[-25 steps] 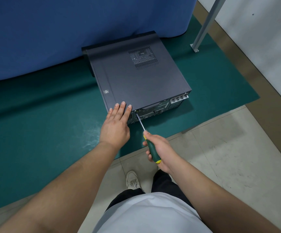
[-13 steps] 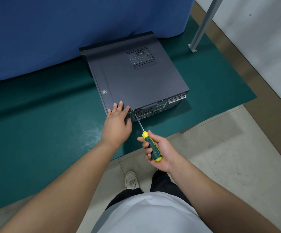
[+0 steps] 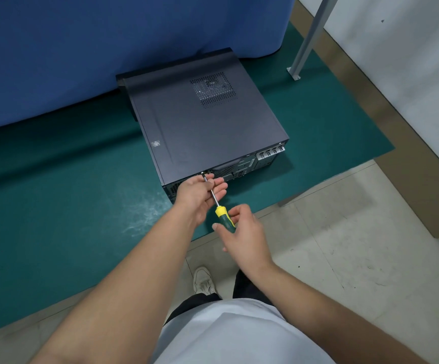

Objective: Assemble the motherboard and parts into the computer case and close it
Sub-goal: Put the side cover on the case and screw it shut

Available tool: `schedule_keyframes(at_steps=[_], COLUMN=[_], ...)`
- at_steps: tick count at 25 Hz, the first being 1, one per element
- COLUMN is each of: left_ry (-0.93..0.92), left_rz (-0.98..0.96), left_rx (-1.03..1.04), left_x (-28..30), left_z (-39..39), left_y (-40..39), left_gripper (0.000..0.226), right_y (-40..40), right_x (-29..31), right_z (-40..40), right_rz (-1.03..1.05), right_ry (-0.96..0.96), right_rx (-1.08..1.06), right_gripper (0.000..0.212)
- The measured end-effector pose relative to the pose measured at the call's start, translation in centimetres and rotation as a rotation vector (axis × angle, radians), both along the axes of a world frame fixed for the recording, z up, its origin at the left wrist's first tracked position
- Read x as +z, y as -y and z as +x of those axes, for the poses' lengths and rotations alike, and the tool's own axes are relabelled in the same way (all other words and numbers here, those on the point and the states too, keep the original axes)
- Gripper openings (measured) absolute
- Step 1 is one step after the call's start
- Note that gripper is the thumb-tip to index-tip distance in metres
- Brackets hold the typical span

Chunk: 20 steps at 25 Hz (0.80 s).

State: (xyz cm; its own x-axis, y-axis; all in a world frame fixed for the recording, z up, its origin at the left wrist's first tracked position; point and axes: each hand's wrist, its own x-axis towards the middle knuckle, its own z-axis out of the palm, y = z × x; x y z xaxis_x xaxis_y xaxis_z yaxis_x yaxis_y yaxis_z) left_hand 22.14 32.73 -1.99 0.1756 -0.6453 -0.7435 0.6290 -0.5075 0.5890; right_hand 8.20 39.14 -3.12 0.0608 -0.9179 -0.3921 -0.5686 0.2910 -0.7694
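Observation:
A dark grey computer case (image 3: 202, 127) lies flat on the green mat (image 3: 55, 206), its side panel on top and its rear ports facing me. A screwdriver (image 3: 222, 214) with a green and yellow handle points its tip at the case's rear upper edge. My left hand (image 3: 200, 193) is below that edge, its fingers pinching the metal shaft near the tip. My right hand (image 3: 242, 232) holds the handle loosely, fingers partly spread.
A blue cloth (image 3: 108, 48) hangs behind the case. A grey metal post (image 3: 307, 40) stands at the mat's far right corner. The mat's front edge meets a tiled floor (image 3: 344, 245), where my shoe (image 3: 203, 279) shows.
My left hand came off the case's top panel and went down to the screwdriver shaft. My right hand loosened its hold on the handle.

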Motion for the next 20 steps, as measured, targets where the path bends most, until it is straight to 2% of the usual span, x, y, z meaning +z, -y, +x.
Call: schedule_keyframes(at_steps=[1, 2, 4, 6, 7, 8, 9, 11, 12, 13, 14, 15, 17, 18, 19, 20], left_ry=[-0.003, -0.009, -0.019, -0.031, -0.034, -0.029, -0.021, -0.006, -0.003, -0.003, -0.006, -0.008, -0.006, -0.005, -0.009, -0.017], left_rz=[0.002, -0.003, -0.009, -0.019, -0.025, -0.030, -0.030, -0.019, -0.011, -0.006, -0.002, 0.001, 0.009, 0.013, 0.012, 0.004], left_rx=[0.010, 0.021, 0.038, 0.053, 0.058, 0.063, 0.067, 0.075, 0.081, 0.087, 0.093, 0.095, 0.092, 0.084, 0.072, 0.062], left_x=[-0.2, -0.2, -0.5, -0.4, -0.4, -0.4, -0.4, -0.4, -0.5, -0.6, -0.6, -0.5, -0.6, -0.7, -0.7, -0.6], left_z=[0.0, 0.0, 0.2, 0.4, 0.5, 0.5, 0.5, 0.3, 0.2, 0.2, 0.2, 0.2, 0.5, 0.6, 0.6, 0.7], left_y=[0.0, 0.0, 0.0, -0.1, -0.2, -0.2, -0.1, 0.0, 0.1, 0.2, 0.2, 0.2, 0.3, 0.1, 0.0, 0.0], left_gripper=[0.019, 0.018, 0.014, 0.010, 0.011, 0.012, 0.013, 0.013, 0.013, 0.013, 0.013, 0.014, 0.016, 0.016, 0.015, 0.014], right_y=[-0.3, -0.2, 0.2, 0.5, 0.7, 0.8, 0.7, 0.4, 0.3, 0.2, 0.2, 0.4, 0.7, 0.8, 0.9, 1.0], right_x=[-0.2, 0.0, 0.5, 1.0, 1.0, 1.0, 0.8, 0.2, -0.4, -0.7, -0.6, -0.4, 0.4, 0.8, 0.9, 0.9], right_z=[0.2, 0.5, 0.5, 0.1, -0.2, -0.2, -0.2, -0.2, -0.2, 0.0, 0.3, 0.5, 0.6, 0.3, 0.0, -0.2], right_rz=[0.000, 0.100, 0.487, 0.785, 0.813, 0.750, 0.584, 0.145, -0.032, -0.110, -0.069, 0.066, 0.493, 0.687, 0.787, 0.798], right_ry=[0.035, 0.201, 0.599, 0.813, 0.857, 0.830, 0.692, 0.199, 0.017, -0.031, 0.047, 0.220, 0.641, 0.790, 0.873, 0.899], right_rx=[-0.035, -0.170, -0.421, -0.470, -0.451, -0.404, -0.304, -0.037, 0.037, 0.029, -0.046, -0.166, -0.381, -0.433, -0.444, -0.424], right_gripper=[0.030, 0.024, 0.016, 0.022, 0.026, 0.026, 0.024, 0.023, 0.025, 0.026, 0.025, 0.024, 0.022, 0.023, 0.025, 0.026])
